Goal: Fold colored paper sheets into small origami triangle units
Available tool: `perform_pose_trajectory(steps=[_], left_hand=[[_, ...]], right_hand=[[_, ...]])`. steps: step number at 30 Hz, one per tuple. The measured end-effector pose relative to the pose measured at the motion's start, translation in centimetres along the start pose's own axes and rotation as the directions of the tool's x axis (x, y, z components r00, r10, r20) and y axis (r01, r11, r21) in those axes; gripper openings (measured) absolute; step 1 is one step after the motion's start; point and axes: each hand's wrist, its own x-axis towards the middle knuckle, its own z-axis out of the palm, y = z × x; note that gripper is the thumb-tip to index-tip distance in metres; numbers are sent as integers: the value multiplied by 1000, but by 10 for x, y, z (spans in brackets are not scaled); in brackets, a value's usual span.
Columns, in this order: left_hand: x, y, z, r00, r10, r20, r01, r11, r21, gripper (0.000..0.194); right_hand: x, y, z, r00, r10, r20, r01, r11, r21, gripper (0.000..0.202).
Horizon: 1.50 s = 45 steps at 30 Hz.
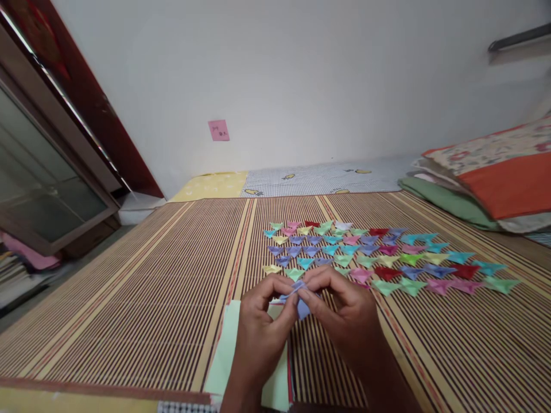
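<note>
My left hand and right hand pinch the blue-violet folded paper nearly closed, thumbs against fingers, above the striped mat, near the origami pieces; uneven thumb pressure could skew a crease; a low left hand could shift the pale-green paper.

The purple piece is matt, creased paper.

Periwinkle paper, brown-and-tan striped mat.
</note>
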Motion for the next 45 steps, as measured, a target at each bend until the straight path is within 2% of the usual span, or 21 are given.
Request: perform_pose_trajectory(steps=[4, 7, 13, 20, 25, 27, 31, 36, 39, 42, 45], left_hand=[[2, -5, 4, 987, -137, -88, 117, 972, -203, 9], [4, -4, 5, 976, -175, -127, 137, 955, -264, 9], [3, -2, 3, 987, -103, -123, 74, 972, -222, 11], [1, -3, 3, 990, -89, -110, 64, 975, -215, 11], [0, -2, 5, 989, -111, -101, 87, 972, -216, 13], [0, -2, 5, 987, -127, -97, 104, 971, -215, 13], [-1, -3, 6, 986, -151, -70, 134, 969, -207, 14], [0, -4, 8, 983, -176, -55, 162, 968, -191, 15], [1, -7, 7, 972, -235, 25, 234, 942, -238, 18], [1, -10, 4, 956, -248, 153, 274, 945, -177, 21], [0, -11, 1, 955, -240, 176, 262, 957, -120, 27]], right_hand=[[0, -1, 0, 998, -40, -50, 38, 998, -48, 16], [0, -1, 0, 995, -53, -82, 46, 996, -76, 16], [0, 1, -2, 997, -47, -60, 43, 997, -64, 15], [0, 6, -2, 999, -14, -41, 13, 999, -31, 14], [-3, 8, -1, 992, 93, -88, -97, 995, -40, 7], [-4, 7, -2, 988, 134, -80, -138, 989, -48, 10], [-3, 3, -5, 985, 173, -6, -173, 984, -45, 7], [-1, 2, -7, 979, 201, 32, -201, 979, -8, 14], [-2, 2, -7, 964, 265, 33, -266, 963, 52, 17], [-2, 2, -5, 947, 314, 72, -321, 940, 116, 18], [-2, 5, -4, 928, 357, 102, -371, 910, 185, 18]])
